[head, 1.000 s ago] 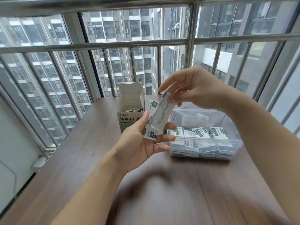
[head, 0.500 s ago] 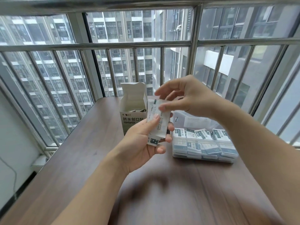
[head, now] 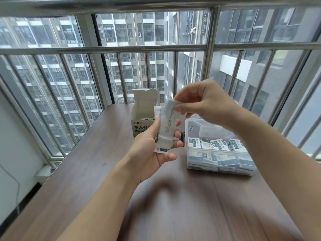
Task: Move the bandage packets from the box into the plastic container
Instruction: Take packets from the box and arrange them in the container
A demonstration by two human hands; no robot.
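Centrally, a small stack of bandage packets [head: 163, 141] is held upright in the left hand [head: 149, 153], the thumb pressed on one side and the fingers curled round the other; how many packets make up the stack cannot be told, since they overlap. One packet [head: 168, 119] at the front of the stack is pinched at its top end between thumb and fingers of the right hand [head: 203, 103]. Both grips are thus closed on packets, raised above the tabletop [head: 97, 180].

Behind the left hand the box [head: 141, 122] is seen standing on the tabletop with its flap raised; its lower right part is hidden by the hand and the stack, and its printed text is cut off there. What lies inside is too dark to make out.

To the right, the plastic container [head: 220, 164] is set on the tabletop, already partly filled with rows of packets [head: 217, 145]. Its far edge and clear lid are partly covered by the right wrist. A small dark object [head: 182, 136] beside the left fingertips cannot be identified. Both forearms are cut off at the lower edge.
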